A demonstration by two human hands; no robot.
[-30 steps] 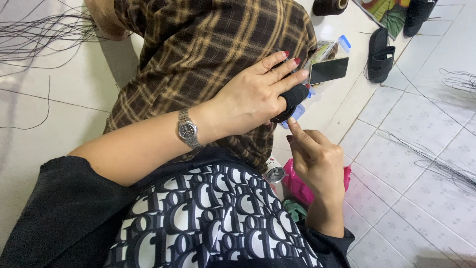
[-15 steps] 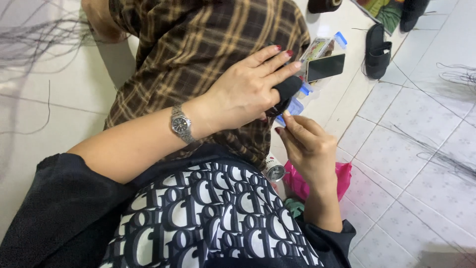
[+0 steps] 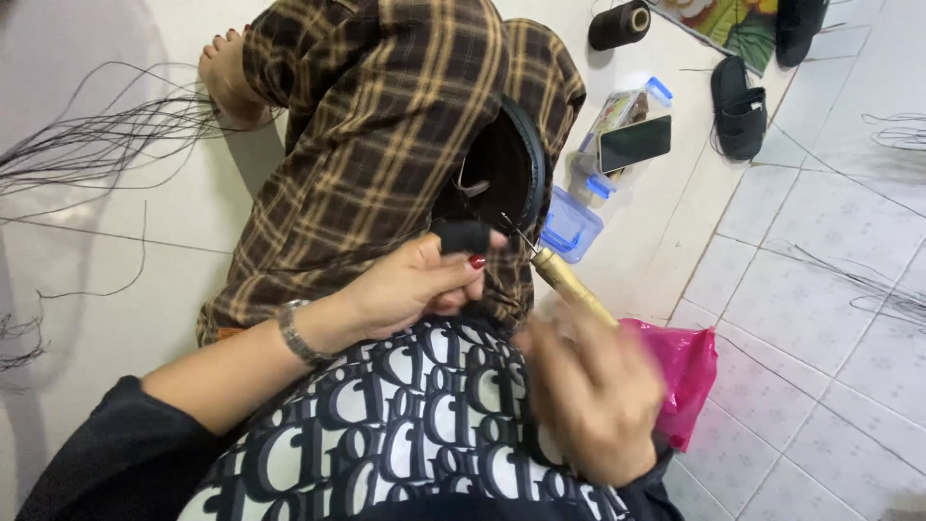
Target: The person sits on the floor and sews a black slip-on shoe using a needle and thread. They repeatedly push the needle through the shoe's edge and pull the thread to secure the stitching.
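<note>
I sit on a tiled floor with my knee in brown plaid trousers [image 3: 386, 125] raised. A black curved shoe piece [image 3: 513, 169] rests against that knee. My left hand [image 3: 415, 285], wearing a wristwatch [image 3: 297, 333], pinches a short black strap end [image 3: 463, 234] next to the shoe piece. My right hand [image 3: 593, 391] is blurred and grips a wooden-handled awl [image 3: 569, 280]. The awl's thin metal tip points up-left toward the strap and shoe piece.
A pink plastic bag [image 3: 690, 371] lies by my right hand. Beyond the knee are clear boxes with blue lids [image 3: 571, 224], a phone [image 3: 635, 143], a black thread spool [image 3: 619, 24] and a black sandal [image 3: 740, 108]. Loose black threads [image 3: 87, 145] spread over the floor at left.
My left hand has drawn back from the knee and closed on the black strap end. My right hand now holds the awl up, tip toward the shoe piece, which has come into view.
</note>
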